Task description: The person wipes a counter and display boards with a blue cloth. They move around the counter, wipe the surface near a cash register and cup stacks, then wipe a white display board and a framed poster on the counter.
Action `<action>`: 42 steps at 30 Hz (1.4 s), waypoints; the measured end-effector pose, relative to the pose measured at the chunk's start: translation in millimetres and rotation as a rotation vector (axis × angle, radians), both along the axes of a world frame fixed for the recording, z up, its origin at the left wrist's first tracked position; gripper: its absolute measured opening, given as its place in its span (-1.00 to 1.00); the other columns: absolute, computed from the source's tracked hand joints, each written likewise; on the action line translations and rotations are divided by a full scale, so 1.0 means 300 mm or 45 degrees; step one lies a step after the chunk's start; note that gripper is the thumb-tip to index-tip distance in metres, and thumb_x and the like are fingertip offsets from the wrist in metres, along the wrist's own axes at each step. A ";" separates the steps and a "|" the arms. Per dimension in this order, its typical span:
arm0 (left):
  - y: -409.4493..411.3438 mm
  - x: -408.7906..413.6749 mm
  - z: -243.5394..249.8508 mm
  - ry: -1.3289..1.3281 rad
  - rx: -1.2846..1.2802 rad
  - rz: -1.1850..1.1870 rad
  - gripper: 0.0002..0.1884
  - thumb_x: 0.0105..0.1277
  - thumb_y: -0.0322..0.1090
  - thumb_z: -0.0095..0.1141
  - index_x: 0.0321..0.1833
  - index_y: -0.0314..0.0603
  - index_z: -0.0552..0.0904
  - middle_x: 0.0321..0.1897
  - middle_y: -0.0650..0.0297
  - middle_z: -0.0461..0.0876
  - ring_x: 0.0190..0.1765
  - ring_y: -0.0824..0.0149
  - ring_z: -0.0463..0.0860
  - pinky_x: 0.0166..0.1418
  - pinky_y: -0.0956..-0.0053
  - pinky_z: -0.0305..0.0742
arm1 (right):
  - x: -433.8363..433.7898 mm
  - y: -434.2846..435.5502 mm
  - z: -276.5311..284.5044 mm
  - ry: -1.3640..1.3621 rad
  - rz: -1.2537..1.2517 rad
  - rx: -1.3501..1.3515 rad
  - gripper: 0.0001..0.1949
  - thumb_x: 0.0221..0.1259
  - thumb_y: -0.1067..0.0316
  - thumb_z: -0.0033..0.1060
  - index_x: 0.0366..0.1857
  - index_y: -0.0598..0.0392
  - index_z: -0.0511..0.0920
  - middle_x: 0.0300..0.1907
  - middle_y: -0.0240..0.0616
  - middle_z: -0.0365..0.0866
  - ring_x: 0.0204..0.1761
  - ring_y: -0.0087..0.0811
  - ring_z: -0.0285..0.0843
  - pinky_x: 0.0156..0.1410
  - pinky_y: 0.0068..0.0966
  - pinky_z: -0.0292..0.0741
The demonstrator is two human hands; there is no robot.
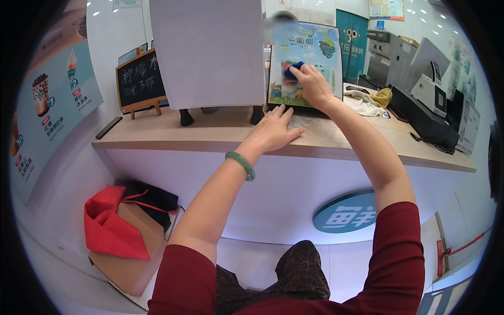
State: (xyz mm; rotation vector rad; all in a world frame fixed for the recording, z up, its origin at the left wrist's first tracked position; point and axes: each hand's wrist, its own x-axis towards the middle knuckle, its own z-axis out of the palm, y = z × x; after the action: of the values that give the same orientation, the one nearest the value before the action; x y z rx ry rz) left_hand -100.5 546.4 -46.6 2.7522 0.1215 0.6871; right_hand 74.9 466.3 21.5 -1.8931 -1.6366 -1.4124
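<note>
My right hand (314, 86) holds a folded dark blue cloth (293, 71) against the face of an upright poster board (306, 33). The board pictures grapes and drinks in a dark frame and stands on the wooden counter (212, 130). Lower and to the left, my left hand (273, 130) lies palm down on the countertop, fingers spread, its fingertips near the board's foot. It holds nothing, and a green bangle circles that wrist. Immediately left of the board stands a large white panel (208, 55) on dark feet.
A chalkboard on a small easel (141, 80) and a dark bar (109, 127) occupy the counter's left end. On the right are a pale cloth (364, 103), a yellow cloth (381, 97) and a payment terminal (429, 94). Below left, red fabric (114, 232) drapes over a cardboard box (126, 271).
</note>
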 end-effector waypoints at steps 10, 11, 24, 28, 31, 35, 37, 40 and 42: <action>0.020 0.044 -0.010 -0.304 -0.054 -0.028 -0.20 0.29 -0.06 0.03 0.43 -0.45 0.04 0.45 -0.14 -0.06 0.49 -0.02 0.02 0.50 0.26 0.03 | -0.038 -0.038 -0.039 0.254 0.052 -0.008 -0.51 -0.10 0.66 0.08 0.03 0.05 0.55 -0.12 -0.16 0.50 0.00 -0.12 0.41 0.14 -0.33 0.43; 0.014 0.057 -0.007 -0.351 -0.044 -0.017 -0.20 0.29 -0.09 0.04 0.43 -0.46 0.03 0.45 -0.15 -0.07 0.49 -0.02 0.02 0.50 0.26 0.02 | -0.031 -0.044 -0.038 0.292 0.046 -0.020 -0.51 -0.10 0.66 0.08 0.03 0.04 0.55 -0.11 -0.16 0.50 0.02 -0.12 0.41 0.15 -0.33 0.43; 0.028 0.150 0.011 -0.174 -0.247 0.183 -0.17 0.26 -0.15 0.06 0.44 -0.48 -0.04 0.47 -0.13 -0.09 0.51 0.00 -0.04 0.53 0.31 -0.05 | -0.056 -0.044 -0.126 0.384 0.213 0.028 -0.59 0.04 0.63 0.07 0.02 0.02 0.58 -0.20 -0.18 0.49 -0.04 -0.14 0.43 0.12 -0.33 0.41; 0.039 0.150 0.018 -0.114 -0.121 0.213 -0.18 0.27 -0.14 0.05 0.44 -0.48 -0.02 0.46 -0.13 -0.06 0.51 0.02 -0.03 0.53 0.30 -0.03 | -0.048 -0.036 -0.121 0.470 0.217 0.068 -0.59 0.03 0.65 0.08 0.01 0.02 0.59 -0.21 -0.17 0.50 -0.06 -0.14 0.44 0.11 -0.33 0.41; 0.033 0.150 0.021 -0.110 -0.008 0.284 -0.22 0.29 -0.14 0.05 0.42 -0.48 0.04 0.44 -0.12 0.00 0.50 0.04 0.01 0.52 0.29 -0.01 | -0.052 -0.037 -0.115 0.545 0.227 0.070 -0.60 0.04 0.64 0.07 -0.01 0.02 0.60 -0.19 -0.13 0.51 -0.05 -0.11 0.45 0.12 -0.31 0.41; 0.027 0.143 0.025 -0.161 0.089 0.333 -0.30 0.30 -0.16 0.05 0.38 -0.45 0.15 0.38 -0.06 0.13 0.47 0.05 0.07 0.50 0.29 0.05 | -0.067 -0.042 -0.106 0.679 0.219 0.035 -0.63 0.05 0.62 0.04 -0.03 0.04 0.62 -0.14 -0.08 0.53 0.01 -0.07 0.45 0.19 -0.29 0.38; 0.011 0.133 0.025 -0.159 0.113 0.348 -0.34 0.30 -0.16 0.05 0.36 -0.42 0.20 0.35 -0.03 0.18 0.45 0.06 0.12 0.48 0.28 0.11 | -0.069 -0.049 -0.112 0.717 0.226 0.025 -0.63 0.06 0.62 0.04 -0.03 0.04 0.62 -0.15 -0.08 0.53 0.02 -0.08 0.45 0.19 -0.29 0.39; -0.016 0.114 0.026 -0.092 0.107 0.372 -0.41 0.31 -0.16 0.03 0.31 -0.37 0.28 0.29 0.01 0.24 0.39 0.06 0.21 0.42 0.25 0.20 | -0.077 -0.068 -0.137 0.686 0.233 0.005 -0.60 0.05 0.66 0.05 0.00 0.03 0.59 -0.14 -0.09 0.53 -0.05 -0.08 0.50 0.12 -0.34 0.44; -0.028 0.103 0.028 -0.015 0.093 0.393 -0.47 0.33 -0.13 0.00 0.26 -0.35 0.36 0.27 0.02 0.26 0.34 0.05 0.29 0.37 0.22 0.27 | -0.092 -0.082 -0.154 0.762 0.248 -0.039 -0.61 0.05 0.63 0.06 0.00 0.02 0.60 -0.15 -0.08 0.53 -0.02 -0.08 0.48 0.14 -0.30 0.42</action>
State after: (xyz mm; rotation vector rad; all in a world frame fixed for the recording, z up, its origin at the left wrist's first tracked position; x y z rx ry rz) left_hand -69.6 538.1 -38.3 2.8273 0.5378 0.7979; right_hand 47.4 441.8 -24.7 -1.8620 -1.4833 -0.6531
